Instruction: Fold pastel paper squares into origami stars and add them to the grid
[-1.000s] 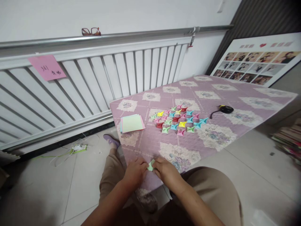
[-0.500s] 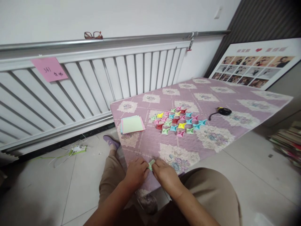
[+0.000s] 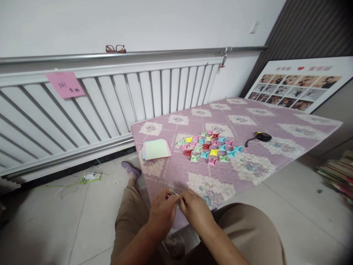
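At the near corner of the cloth-covered table [image 3: 176, 176], my left hand [image 3: 163, 209] pinches a small green folded paper [image 3: 174, 193], mostly hidden by the fingers. My right hand [image 3: 195, 208] meets it from the right, its fingers closed on the paper's other side. Beyond the hands, several small folded paper pieces [image 3: 214, 152] in green, pink, red, yellow and blue stand in slanting rows. A stack of square paper sheets [image 3: 156, 149], light green on top, lies at the table's left side.
A black tape measure [image 3: 263, 137] lies on the right part of the table. Behind it are a white radiator [image 3: 143, 92] and a pipe holding glasses [image 3: 116, 49]. A photo board [image 3: 300, 86] leans at the back right. A power strip [image 3: 91, 177] lies on the floor.
The green paper is now turned more edge-on and less of it shows. My left hand has rotated, with its fingers over the paper. The view has tilted slightly upward.
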Motion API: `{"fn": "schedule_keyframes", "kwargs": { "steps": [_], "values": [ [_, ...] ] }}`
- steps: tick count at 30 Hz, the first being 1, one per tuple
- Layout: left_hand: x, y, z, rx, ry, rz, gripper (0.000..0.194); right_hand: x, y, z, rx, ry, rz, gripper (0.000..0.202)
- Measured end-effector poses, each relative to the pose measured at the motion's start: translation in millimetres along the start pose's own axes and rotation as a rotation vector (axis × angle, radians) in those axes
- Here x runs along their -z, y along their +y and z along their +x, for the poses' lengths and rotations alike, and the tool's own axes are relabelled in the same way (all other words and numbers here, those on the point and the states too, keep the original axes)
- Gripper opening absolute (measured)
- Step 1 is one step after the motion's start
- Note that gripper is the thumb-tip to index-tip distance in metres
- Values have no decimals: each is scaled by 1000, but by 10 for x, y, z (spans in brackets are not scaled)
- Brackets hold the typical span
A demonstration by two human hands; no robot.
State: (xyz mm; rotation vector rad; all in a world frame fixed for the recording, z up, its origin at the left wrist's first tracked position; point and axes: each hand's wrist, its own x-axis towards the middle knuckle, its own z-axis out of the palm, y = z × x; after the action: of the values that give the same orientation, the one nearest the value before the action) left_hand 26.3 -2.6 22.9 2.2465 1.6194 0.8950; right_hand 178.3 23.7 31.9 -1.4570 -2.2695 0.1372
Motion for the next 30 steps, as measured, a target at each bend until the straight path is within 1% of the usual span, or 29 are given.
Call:
{"fn": "schedule_keyframes", "kwargs": {
  "steps": [4,8,11,15,17,20,23,26,30],
  "values": [
    [32,53,22,17,-55,76,18,-18,-36,-17,-23,14,17,16],
    [69,43,18,-11,-117,68,11,-11,-35,-16,-53,-2,32,16],
    [102,34,24,-35,-177,55,11,14,-37,-15,-61,-1,73,16],
    [121,16,48,-67,-257,139,11,49,-41,-24,-57,12,169,17],
    [123,-5,58,-85,-283,184,8,70,-38,-29,-65,13,204,17],
    [142,-50,69,-142,-303,190,8,109,-24,-32,-74,4,217,17],
    [182,-99,79,-216,-337,172,8,143,-5,-33,-56,-32,244,14],
    [219,-141,89,-272,-386,180,8,165,1,-38,-41,-113,282,13],
    [266,-169,92,-313,-412,209,11,219,-20,-49,58,-209,240,17]
  ]
}}
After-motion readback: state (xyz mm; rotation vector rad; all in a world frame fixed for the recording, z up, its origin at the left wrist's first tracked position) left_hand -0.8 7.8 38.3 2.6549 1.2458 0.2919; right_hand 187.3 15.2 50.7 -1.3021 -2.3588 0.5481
